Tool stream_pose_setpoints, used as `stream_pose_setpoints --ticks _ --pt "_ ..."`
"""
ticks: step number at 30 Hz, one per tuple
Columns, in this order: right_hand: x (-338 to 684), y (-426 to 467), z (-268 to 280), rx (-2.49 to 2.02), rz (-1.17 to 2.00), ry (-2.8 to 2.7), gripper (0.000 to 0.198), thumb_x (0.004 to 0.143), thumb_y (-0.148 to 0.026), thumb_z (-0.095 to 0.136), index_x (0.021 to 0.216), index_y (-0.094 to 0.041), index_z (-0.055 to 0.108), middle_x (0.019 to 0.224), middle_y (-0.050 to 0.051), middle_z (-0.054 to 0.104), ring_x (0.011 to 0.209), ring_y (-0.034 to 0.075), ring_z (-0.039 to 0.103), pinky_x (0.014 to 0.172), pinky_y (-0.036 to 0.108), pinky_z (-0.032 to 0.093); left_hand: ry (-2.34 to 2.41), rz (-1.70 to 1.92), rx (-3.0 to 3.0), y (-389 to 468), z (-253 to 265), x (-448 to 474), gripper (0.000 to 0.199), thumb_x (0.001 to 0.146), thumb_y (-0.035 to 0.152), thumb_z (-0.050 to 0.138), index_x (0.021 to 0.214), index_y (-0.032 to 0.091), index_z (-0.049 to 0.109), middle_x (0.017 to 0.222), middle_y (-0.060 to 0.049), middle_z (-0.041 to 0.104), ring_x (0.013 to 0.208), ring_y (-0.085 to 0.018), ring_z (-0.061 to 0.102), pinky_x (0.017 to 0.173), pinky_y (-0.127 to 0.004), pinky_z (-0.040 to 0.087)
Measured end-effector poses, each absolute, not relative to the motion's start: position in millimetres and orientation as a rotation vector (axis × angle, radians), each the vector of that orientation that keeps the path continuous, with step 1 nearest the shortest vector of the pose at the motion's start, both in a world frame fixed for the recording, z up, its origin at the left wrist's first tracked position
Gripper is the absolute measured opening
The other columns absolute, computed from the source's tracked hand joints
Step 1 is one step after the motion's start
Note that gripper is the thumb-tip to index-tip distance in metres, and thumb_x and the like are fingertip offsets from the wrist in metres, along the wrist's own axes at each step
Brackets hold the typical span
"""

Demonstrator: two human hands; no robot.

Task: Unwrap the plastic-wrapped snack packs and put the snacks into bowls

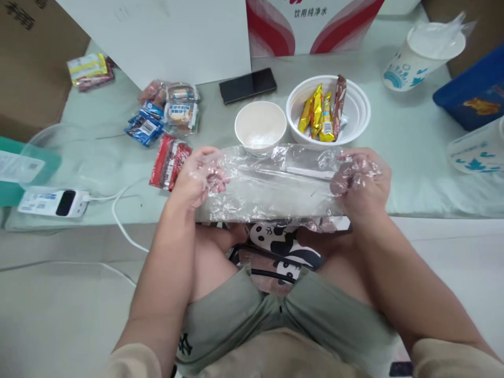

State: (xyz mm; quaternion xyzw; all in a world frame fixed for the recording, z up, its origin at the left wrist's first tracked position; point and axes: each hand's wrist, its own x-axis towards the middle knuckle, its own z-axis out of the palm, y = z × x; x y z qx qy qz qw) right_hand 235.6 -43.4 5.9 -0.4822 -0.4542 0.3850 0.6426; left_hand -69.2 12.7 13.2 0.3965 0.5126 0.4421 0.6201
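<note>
A sheet of clear plastic wrap (271, 194) is stretched between my two hands over the table's front edge. My left hand (200, 176) is closed on its left end, beside a red snack packet (168, 161). At the other end my right hand (364, 181) grips the wrap, some of it crumpled over the fingers. Just beyond the wrap stands a small white bowl (260, 123), its lower edge seen through the film. A larger white bowl (360, 118) to its right contains several yellow-wrapped snacks (317, 111) and a brown-wrapped bar (339, 105).
A black phone (248, 85) lies behind the bowls. Packaged snacks (181, 107) are grouped at left, near a clear plastic lid (79, 152) and a white power bank (53, 202) with a cable. Paper cups (423, 58) stand at right; boxes (165, 37) line the back.
</note>
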Motion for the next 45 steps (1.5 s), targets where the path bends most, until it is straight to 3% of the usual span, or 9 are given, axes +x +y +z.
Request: stream_pose_setpoints --ticks 6,13,18,24,26,28,31,37,45 --pt "244 -41 11 -0.921 0.990 -1.040 0.021 0.070 -0.037 0.093 0.079 -0.027 0.077 0.065 -0.004 0.058 0.043 0.005 0.043 0.034 0.018 0.031 1.091 1.068 0.855 26 14 -71 0.026 0.069 0.028 0.077 0.071 0.022 0.052 0.051 0.005 0.059 0.035 -0.008 0.048 0.032 -0.017 0.031" --pt "254 -43 11 -0.966 1.164 -1.108 0.019 0.063 -0.035 0.097 0.066 -0.027 0.080 0.094 0.001 0.062 0.049 0.002 0.044 0.038 0.020 0.032 1.034 0.857 0.906 27 4 -87 0.046 0.070 0.033 0.082 0.110 0.027 0.061 0.055 0.007 0.063 0.037 -0.010 0.052 0.035 -0.019 0.031" --pt "253 -42 11 -0.974 1.151 -1.146 0.017 0.063 -0.030 0.096 0.063 -0.029 0.079 0.096 0.003 0.064 0.064 0.008 0.053 0.045 0.021 0.036 1.038 0.835 0.887 30 1 -91 0.028 0.074 0.036 0.078 0.093 0.023 0.061 0.050 0.007 0.050 0.037 -0.009 0.047 0.037 -0.020 0.029" --pt "255 -44 4 -1.050 0.975 -1.288 0.013 0.072 -0.019 0.085 0.068 -0.029 0.079 0.098 0.005 0.066 0.087 0.018 0.061 0.056 0.027 0.043 1.025 0.802 0.788 30 13 -89 0.068 0.089 0.068 0.044 0.135 0.019 0.055 0.076 -0.006 0.071 0.064 -0.024 0.073 0.048 -0.025 0.046" --pt "255 -45 4 -1.101 0.887 -1.383 0.016 0.073 -0.013 0.079 0.071 -0.030 0.080 0.098 0.004 0.067 0.093 0.020 0.062 0.062 0.030 0.046 1.002 0.757 0.797 25 15 -88 0.077 0.084 0.066 0.059 0.146 0.024 0.045 0.084 -0.008 0.075 0.071 -0.026 0.076 0.050 -0.026 0.050" --pt "255 -45 5 -1.157 0.815 -1.492 0.018 0.074 -0.013 0.074 0.072 -0.031 0.080 0.099 0.004 0.067 0.097 0.022 0.063 0.067 0.032 0.049 1.012 0.763 0.797 21 15 -86 0.085 0.075 0.038 0.079 0.150 0.030 0.039 0.082 -0.004 0.077 0.062 -0.020 0.073 0.047 -0.020 0.047" --pt "257 -45 9 -1.213 0.829 -1.644 0.015 0.078 -0.022 0.072 0.082 -0.033 0.082 0.106 0.005 0.069 0.107 0.026 0.064 0.075 0.037 0.053 1.051 0.882 0.756 20 15 -87 0.088 0.072 0.010 0.076 0.149 0.033 0.042 0.076 0.002 0.075 0.047 -0.010 0.060 0.037 -0.013 0.028" --pt "271 -39 6 -1.038 1.152 -1.441 0.034 0.082 -0.057 0.066 0.095 -0.030 0.083 0.118 0.007 0.070 0.111 0.029 0.066 0.089 0.043 0.058 0.928 0.951 0.714 17 23 -88 0.079 0.079 0.008 0.065 0.150 0.038 0.045 0.078 0.006 0.073 0.031 0.001 0.029 0.033 -0.012 0.013" --pt "213 -38 9 -0.861 1.649 -1.311 0.054 0.071 -0.049 0.088 0.115 -0.027 0.069 0.120 0.006 0.075 0.108 0.021 0.072 0.094 0.036 0.061 0.733 0.752 0.830 -6 33 -53 0.089 0.073 0.021 0.074 0.153 0.042 0.040 0.083 0.001 0.078 0.024 0.000 0.019 0.027 -0.015 0.008"
